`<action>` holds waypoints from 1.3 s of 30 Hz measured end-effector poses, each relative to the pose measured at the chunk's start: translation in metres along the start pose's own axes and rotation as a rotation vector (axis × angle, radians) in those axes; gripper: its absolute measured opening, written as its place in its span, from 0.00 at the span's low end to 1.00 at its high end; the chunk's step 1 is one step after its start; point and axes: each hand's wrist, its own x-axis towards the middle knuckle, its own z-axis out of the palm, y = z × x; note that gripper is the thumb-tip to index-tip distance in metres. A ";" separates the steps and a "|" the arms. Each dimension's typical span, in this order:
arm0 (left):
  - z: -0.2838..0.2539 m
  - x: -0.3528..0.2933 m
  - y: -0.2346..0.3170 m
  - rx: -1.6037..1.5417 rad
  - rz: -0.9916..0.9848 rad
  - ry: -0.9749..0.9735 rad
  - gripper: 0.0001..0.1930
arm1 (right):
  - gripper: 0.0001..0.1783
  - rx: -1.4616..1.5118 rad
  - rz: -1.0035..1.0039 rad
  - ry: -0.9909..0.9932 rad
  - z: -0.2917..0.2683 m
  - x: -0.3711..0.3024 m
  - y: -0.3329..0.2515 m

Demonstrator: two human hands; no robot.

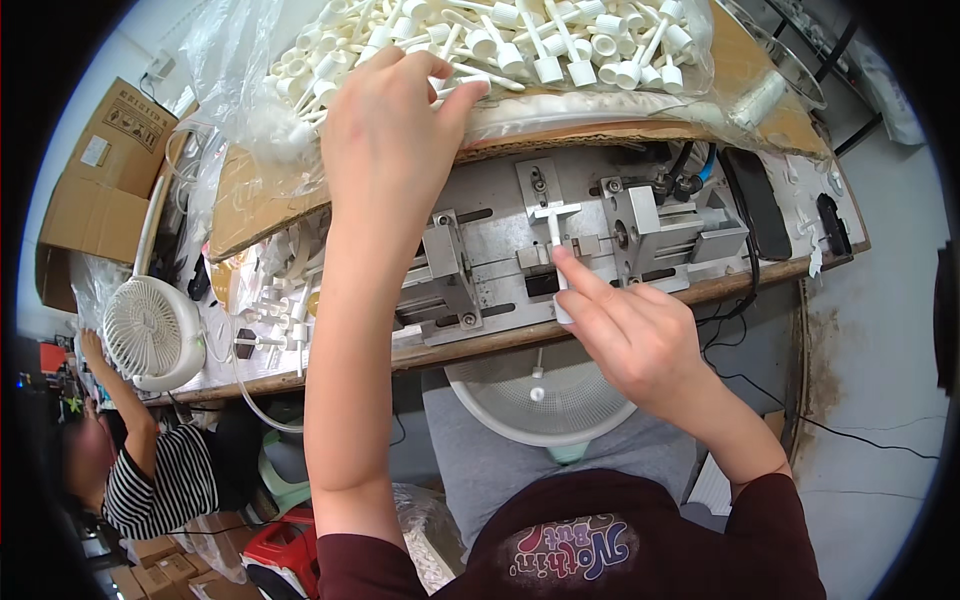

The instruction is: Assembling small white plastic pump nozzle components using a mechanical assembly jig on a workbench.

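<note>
My left hand (pixel 385 115) reaches over the near edge of a clear plastic bag of white stemmed caps (pixel 545 65). Its thumb and forefinger are apart, close to the caps, and the other fingertips are hidden. My right hand (pixel 640 335) grips a white stemmed cap (pixel 554 228) between forefinger and thumb. That piece stands in line with the middle of a metal clamping fixture (pixel 490 290), its far end at a small upright bracket (pixel 540 185). The fixture has a metal block on each side, facing the middle.
A cardboard sheet (pixel 270 215) lies under the bag. Loose white parts (pixel 285 310) and a white fan (pixel 155 330) are at the left. A round mesh basket (pixel 540 400) sits below the bench edge on my lap. Black cables hang at the right; another person (pixel 165 470) sits far left.
</note>
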 end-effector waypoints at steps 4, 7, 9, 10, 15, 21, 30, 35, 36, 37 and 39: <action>0.014 0.008 0.001 0.072 -0.033 -0.089 0.21 | 0.10 -0.033 -0.035 -0.083 0.009 -0.005 -0.004; 0.015 0.008 0.004 0.041 -0.046 -0.098 0.21 | 0.10 -0.063 -0.017 -0.114 0.011 -0.004 -0.005; 0.010 0.004 0.009 -0.031 -0.058 -0.061 0.19 | 0.10 -0.067 -0.016 -0.132 0.012 0.003 -0.003; 0.006 0.000 0.012 -0.109 -0.058 -0.058 0.17 | 0.10 -0.069 -0.012 -0.142 0.012 0.006 -0.003; -0.016 -0.032 0.027 -0.399 0.066 0.059 0.11 | 0.09 -0.080 -0.028 -0.184 0.010 0.010 -0.005; -0.036 -0.079 0.039 -0.543 0.080 -0.020 0.17 | 0.09 0.071 0.016 -0.192 -0.006 0.019 0.004; -0.028 -0.150 0.050 -0.287 0.160 -0.207 0.18 | 0.10 0.003 0.161 0.326 -0.015 0.106 0.092; -0.013 -0.159 0.054 -0.179 0.170 -0.254 0.16 | 0.12 -0.001 0.297 0.076 0.003 0.126 0.107; -0.010 -0.160 0.055 -0.150 0.173 -0.264 0.16 | 0.13 0.007 0.333 0.032 0.004 0.128 0.106; -0.008 -0.160 0.055 -0.121 0.177 -0.275 0.16 | 0.13 0.061 0.349 0.045 0.005 0.128 0.107; -0.008 -0.154 0.055 -0.125 0.185 -0.271 0.16 | 0.15 0.172 0.383 0.074 0.008 0.129 0.108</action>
